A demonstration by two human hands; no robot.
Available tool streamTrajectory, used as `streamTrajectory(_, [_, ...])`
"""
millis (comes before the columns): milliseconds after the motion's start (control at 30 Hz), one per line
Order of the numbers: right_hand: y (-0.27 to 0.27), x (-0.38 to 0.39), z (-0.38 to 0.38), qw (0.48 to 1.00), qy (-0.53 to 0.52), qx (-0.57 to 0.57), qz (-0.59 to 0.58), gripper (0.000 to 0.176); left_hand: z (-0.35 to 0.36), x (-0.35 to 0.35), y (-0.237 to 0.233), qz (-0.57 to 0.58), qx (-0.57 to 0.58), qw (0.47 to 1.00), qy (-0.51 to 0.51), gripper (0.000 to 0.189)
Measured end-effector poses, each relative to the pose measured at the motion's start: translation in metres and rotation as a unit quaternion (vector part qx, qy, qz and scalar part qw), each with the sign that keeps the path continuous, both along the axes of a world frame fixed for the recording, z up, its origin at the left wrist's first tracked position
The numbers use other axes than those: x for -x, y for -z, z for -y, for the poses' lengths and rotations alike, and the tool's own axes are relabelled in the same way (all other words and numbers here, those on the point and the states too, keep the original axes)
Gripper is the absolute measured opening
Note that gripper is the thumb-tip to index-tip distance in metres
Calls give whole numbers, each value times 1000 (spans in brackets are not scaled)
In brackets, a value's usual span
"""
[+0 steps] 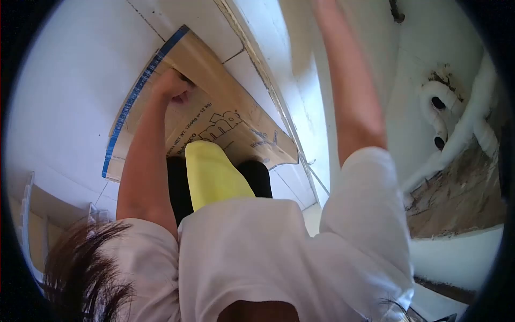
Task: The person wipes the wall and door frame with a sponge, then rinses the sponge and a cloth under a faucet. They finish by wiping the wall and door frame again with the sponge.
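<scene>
My left hand (173,85) is over the upper part of a flattened brown cardboard sheet (214,86). Its fingers are curled in, and a small dark patch shows beside them; what they hold, if anything, I cannot make out. Black printed lettering and a strip of blue tape (127,107) along the left edge mark the cardboard, which lies on the white tiled floor. My right arm (354,86) reaches up past the top of the view, so the right hand is out of sight.
A pale raised ledge (268,75) runs along the cardboard's right side. Farther right, white pipes (456,145) stand by a rough brown patch (456,193). A yellow cloth-like piece (214,177) lies between my black-clad legs. A pale rack-like frame (27,225) is at the lower left.
</scene>
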State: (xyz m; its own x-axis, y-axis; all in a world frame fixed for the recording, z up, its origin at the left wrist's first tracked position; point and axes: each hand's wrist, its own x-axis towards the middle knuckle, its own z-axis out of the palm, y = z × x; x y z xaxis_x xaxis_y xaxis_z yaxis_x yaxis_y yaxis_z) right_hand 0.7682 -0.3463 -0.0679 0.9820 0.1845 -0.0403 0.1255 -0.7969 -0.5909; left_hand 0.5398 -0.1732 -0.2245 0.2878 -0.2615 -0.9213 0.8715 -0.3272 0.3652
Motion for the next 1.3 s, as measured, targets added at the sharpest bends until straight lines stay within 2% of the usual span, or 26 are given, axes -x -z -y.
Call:
streamTrajectory(67, [23, 69, 97, 968, 8, 188, -169, 26, 0, -4, -11, 3, 3, 1000, -9, 16])
streamTrajectory(100, [8, 121, 118, 993, -12, 103, 59, 33, 3, -5, -15, 7, 2, 1000, -21, 17])
streamTrajectory(133, [1, 169, 150, 993, 39, 104, 30, 40, 4, -2, -10, 6, 6, 1000, -16, 17])
streamTrajectory(233, [-22, 303, 233, 976, 131, 165, -59, 31, 6, 2, -1, 2, 22, 999, -49, 19])
streamTrajectory(267, [-26, 347, 253, 956, 202, 189, -98, 29, 6, 0, -7, 3, 9, 999, -52, 19])
streamTrajectory(367, [-10, 441, 298, 938, 240, 225, -114, 23, 1, 6, 4, 38, 13, 998, -45, 18])
streamTrajectory(433, [20, 472, 319, 947, 235, 137, -173, 17, 6, 5, 6, 78, 33, 996, -38, 16])
streamTrajectory(467, [47, 489, 337, 957, 181, 156, -166, 18, 6, 4, -4, 71, 18, 997, -39, 19])
streamTrajectory(500, [55, 484, 327, 948, 153, 242, -139, 22, 8, 3, -8, 63, 3, 997, -39, 22])
streamTrajectory(600, [54, 476, 317, 946, 159, 252, -128, 23, 8, 1, -5, 47, -21, 998, -24, 21])
streamTrajectory(733, [51, 444, 308, 947, 68, 246, -194, 19, 4, -4, -21, 40, -24, 998, -33, 19])
streamTrajectory(767, [49, 430, 303, 932, 73, 256, -248, 17, 4, -1, -18, 50, -16, 997, -50, 19])
streamTrajectory(800, [45, 413, 291, 940, 76, 234, -235, 16, 2, -2, -14, 29, -15, 999, -13, 17])
streamTrajectory(833, [44, 397, 283, 958, 23, 201, -204, 17, -2, -3, -8, 5, -12, 1000, 23, 16])
streamTrajectory(933, [41, 334, 236, 971, -1, 172, -166, 18, -6, -2, -13, 1, -18, 1000, -25, 13])
streamTrajectory(1000, [48, 297, 213, 975, -1, 155, -162, 24, -10, -11, -22, -3, -15, 999, 49, 10])
streamTrajectory(1100, [43, 211, 134, 977, -30, 143, -158, 20, -13, -8, -18, 0, -9, 999, 39, 9])
streamTrajectory(1167, [53, 149, 80, 988, -105, 113, -28, 21, -9, 0, 1, 13, -21, 998, 61, 9])
streamTrajectory(1200, [55, 113, 50, 984, -118, 130, -25, 22, -9, 2, 6, 21, -29, 995, 92, 10])
streamTrajectory(1267, [58, 42, -19, 985, -138, 90, 57, 21, -11, -1, 3, 11, -29, 996, 85, 10])
streamTrajectory(1300, [63, 3, -53, 985, -131, 103, 39, 20, -12, -2, 1, 0, -30, 996, 81, 10])
